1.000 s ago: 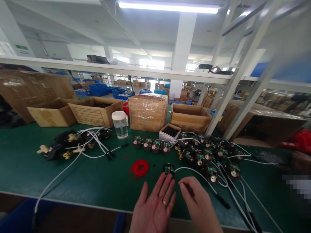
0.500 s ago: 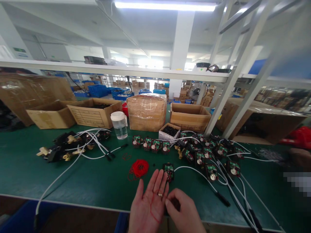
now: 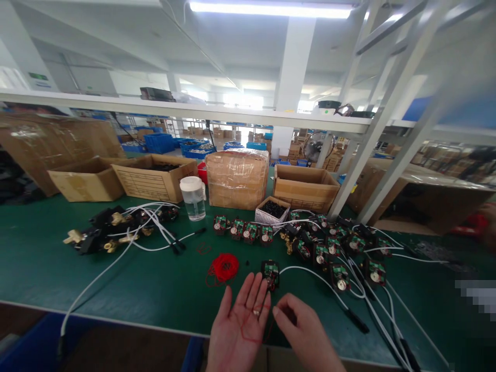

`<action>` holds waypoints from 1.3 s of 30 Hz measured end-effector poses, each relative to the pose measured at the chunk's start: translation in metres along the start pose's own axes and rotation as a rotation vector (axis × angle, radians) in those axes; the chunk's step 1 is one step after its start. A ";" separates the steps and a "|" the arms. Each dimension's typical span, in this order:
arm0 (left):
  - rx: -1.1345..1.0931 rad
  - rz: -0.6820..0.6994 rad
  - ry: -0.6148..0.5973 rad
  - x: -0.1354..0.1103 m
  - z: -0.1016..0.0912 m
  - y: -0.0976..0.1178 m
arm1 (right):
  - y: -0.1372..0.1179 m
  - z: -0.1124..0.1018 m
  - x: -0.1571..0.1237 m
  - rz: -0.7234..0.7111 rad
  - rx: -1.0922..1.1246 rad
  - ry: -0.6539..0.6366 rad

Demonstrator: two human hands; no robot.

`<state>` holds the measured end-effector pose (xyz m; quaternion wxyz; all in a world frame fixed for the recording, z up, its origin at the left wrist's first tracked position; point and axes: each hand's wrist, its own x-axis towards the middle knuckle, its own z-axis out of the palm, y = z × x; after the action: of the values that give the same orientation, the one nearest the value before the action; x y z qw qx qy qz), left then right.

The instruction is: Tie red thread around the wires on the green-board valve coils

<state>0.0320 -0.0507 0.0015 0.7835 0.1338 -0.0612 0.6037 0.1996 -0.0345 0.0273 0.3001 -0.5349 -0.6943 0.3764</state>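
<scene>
My left hand [image 3: 239, 330] is palm up with the fingers stretched out, a ring on one finger. Across its palm lies a thin red strand [image 3: 251, 340], slack and curved, leading toward my right hand [image 3: 304, 328]. That hand is closed, thumb and forefinger pinched at the strand's other end. Just beyond the left fingertips stands a black unit with a green circuit board [image 3: 270, 274], a white cable [image 3: 306, 269] running from it to the right. A tangled red bundle [image 3: 225, 267] of similar strands lies left of the unit, with a few loose red loops [image 3: 203, 248] behind it.
Several similar circuit-board units [image 3: 321, 253] with white cables crowd the right side. Brass-fitted black parts [image 3: 112, 232] lie at left. A lidded water jug [image 3: 192, 199], a small box of black pieces [image 3: 272, 211] and cardboard boxes [image 3: 237, 181] stand along the back, under a shelf [image 3: 240, 118].
My right hand has moved a little to the right, away from the left hand. The red strand now bends sideways across the palm toward it. The view has shifted slightly.
</scene>
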 end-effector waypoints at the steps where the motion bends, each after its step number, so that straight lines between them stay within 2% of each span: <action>1: 0.004 0.003 0.011 0.000 0.000 0.000 | 0.001 0.000 0.000 -0.007 0.003 0.010; 5: 0.012 0.018 0.049 0.001 -0.001 0.002 | 0.007 -0.001 0.001 0.012 0.071 0.062; 8: 0.011 0.009 0.062 0.003 0.000 0.003 | 0.010 0.006 0.001 0.063 0.270 0.056; 11: 0.010 0.018 0.102 0.006 0.004 0.004 | 0.010 0.019 0.000 0.183 0.577 -0.089; 13: 0.004 0.039 0.148 0.007 0.006 0.005 | 0.010 0.027 0.000 0.236 0.679 -0.196; 15: -0.006 0.065 0.192 0.008 0.006 0.006 | 0.008 0.029 0.002 0.226 0.658 -0.209; 17: -0.012 0.087 0.227 0.007 0.003 0.007 | 0.003 0.025 0.005 0.184 0.579 -0.168; 20: -0.003 0.095 0.266 0.007 -0.003 0.009 | -0.015 0.009 0.011 0.114 0.443 -0.159; 23: 0.042 0.044 0.338 0.008 -0.002 0.012 | -0.043 -0.013 0.017 0.008 0.300 -0.236; 26: 0.251 -0.037 0.433 0.011 0.012 0.015 | -0.069 -0.037 0.024 -0.133 0.145 -0.328; 29: 0.721 -0.026 0.459 0.016 0.034 0.020 | -0.082 -0.056 0.033 -0.236 -0.031 -0.385; 32: 1.135 -0.038 0.428 0.022 0.053 0.026 | -0.083 -0.067 0.042 -0.249 -0.095 -0.453; 36: 1.308 -0.158 0.294 0.035 0.060 0.033 | -0.073 -0.070 0.052 -0.270 -0.158 -0.461; 39: 1.412 -0.212 0.291 0.041 0.056 0.035 | -0.065 -0.068 0.056 -0.256 -0.147 -0.439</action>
<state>0.0129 -0.0203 0.0702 0.5648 0.5311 0.4610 0.4317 0.2078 0.0237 0.1193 0.1479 -0.3688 -0.8303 0.3908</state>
